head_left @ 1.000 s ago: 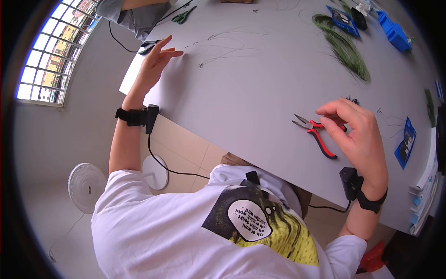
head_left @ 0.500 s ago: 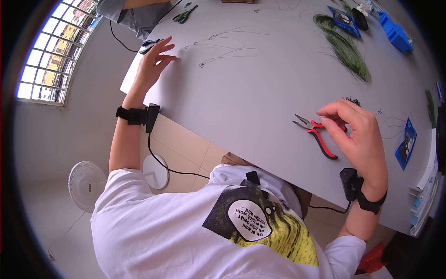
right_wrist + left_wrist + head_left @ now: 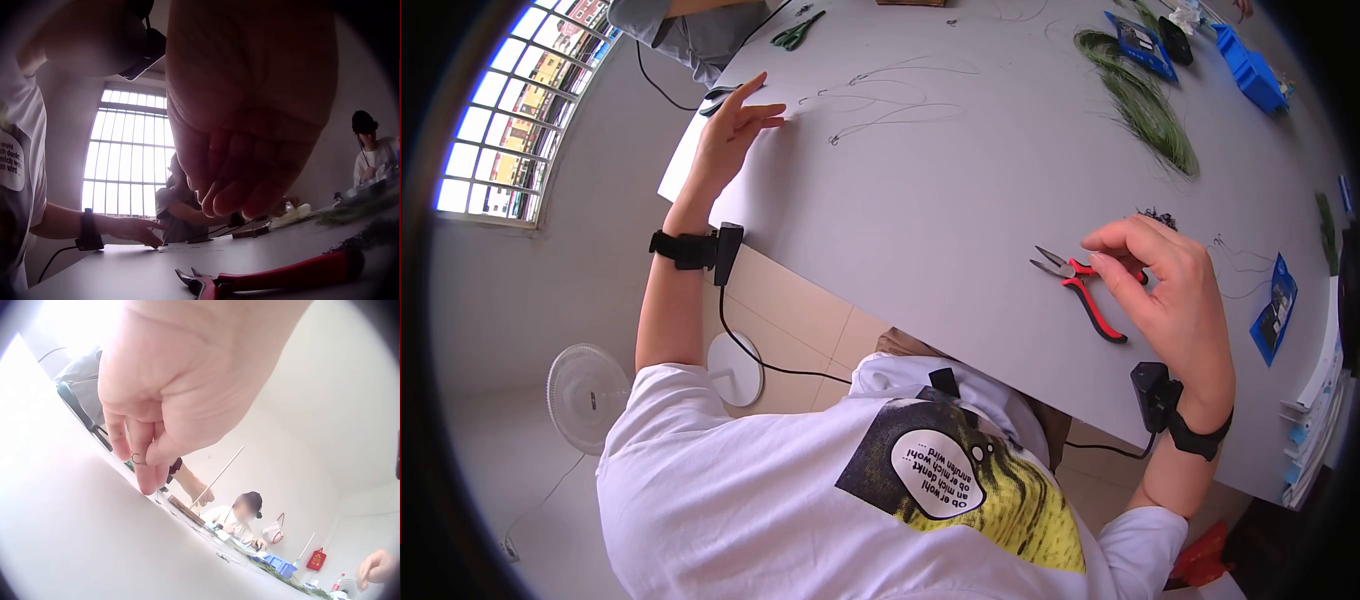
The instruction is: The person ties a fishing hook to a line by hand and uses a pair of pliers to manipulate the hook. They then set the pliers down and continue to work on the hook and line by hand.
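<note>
My left hand [image 3: 725, 145] is at the table's left edge, and its thumb and finger pinch a small dark fish hook [image 3: 135, 459], seen in the left wrist view. Beside it, several hooks with thin looped lines [image 3: 900, 110] lie on the table. My right hand [image 3: 1165, 285] hangs over the pliers, fingers loosely bent and holding nothing. Those needle-nose pliers [image 3: 1094, 312] have red and black handles and lie with their jaws spread; the hand hides part of one handle in the head view.
Green line bundles [image 3: 1145, 120], a blue packet [image 3: 1140, 45] and a blue bin [image 3: 1248, 68] are at the back right. Another blue packet [image 3: 1273, 310] lies right of my right hand. Green-handled scissors [image 3: 798, 31] lie far left, near another person's grey sleeve [image 3: 690, 35].
My left fingers dipped and drew together, then spread out again, staying near the same spot. The right hand and pliers have not moved. Part of someone's hand now shows at the top right.
</note>
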Demonstrator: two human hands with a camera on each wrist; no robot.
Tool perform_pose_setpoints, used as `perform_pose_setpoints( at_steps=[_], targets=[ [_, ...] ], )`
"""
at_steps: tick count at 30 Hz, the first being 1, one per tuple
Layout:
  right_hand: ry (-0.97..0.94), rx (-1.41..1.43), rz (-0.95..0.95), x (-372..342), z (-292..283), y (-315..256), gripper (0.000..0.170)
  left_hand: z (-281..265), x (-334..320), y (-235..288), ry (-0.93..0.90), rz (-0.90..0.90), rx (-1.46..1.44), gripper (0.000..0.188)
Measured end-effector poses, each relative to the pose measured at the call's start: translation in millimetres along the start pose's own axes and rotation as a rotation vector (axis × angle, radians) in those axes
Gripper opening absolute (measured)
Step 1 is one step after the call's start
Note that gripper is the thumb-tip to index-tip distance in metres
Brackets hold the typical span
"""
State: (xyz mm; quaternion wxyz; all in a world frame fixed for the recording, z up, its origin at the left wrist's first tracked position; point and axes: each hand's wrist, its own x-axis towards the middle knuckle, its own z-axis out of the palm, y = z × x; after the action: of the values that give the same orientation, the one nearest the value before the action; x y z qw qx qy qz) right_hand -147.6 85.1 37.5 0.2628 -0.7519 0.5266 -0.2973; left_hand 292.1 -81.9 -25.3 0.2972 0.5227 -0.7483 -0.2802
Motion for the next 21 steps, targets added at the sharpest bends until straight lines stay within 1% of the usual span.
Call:
perform_pose_setpoints(
  at_steps=[4,6,9,13,15,21],
  targets=[
    [-0.004,-0.001,0.006,0.0,-0.2,0.1,0.007,2.4,-1.0,3.9,0.023,-0.020,-0.049,0.058],
    [-0.004,0.003,0.007,-0.2,0.1,0.3,0.007,5.3,-3.1,10.9,0.087,-0.026,-0.003,0.062],
    [-0.002,-0.001,0.007,-0.3,0.0,0.1,0.007,2.6,-1.0,3.3,0.041,-0.044,0.009,0.059],
    [0.012,-0.006,-0.003,-0.8,0.7,1.3,0.007,0.7,1.0,-4.2,0.030,-0.021,-0.015,0.054],
    [0.014,0.010,-0.003,-1.0,0.9,1.7,0.008,2.2,1.5,-3.8,0.042,-0.029,-0.105,0.050],
    [0.004,0.010,0.015,-1.3,0.3,1.1,0.007,0.6,-0.8,1.6,0.017,0.005,-0.013,0.057]
  ],
)
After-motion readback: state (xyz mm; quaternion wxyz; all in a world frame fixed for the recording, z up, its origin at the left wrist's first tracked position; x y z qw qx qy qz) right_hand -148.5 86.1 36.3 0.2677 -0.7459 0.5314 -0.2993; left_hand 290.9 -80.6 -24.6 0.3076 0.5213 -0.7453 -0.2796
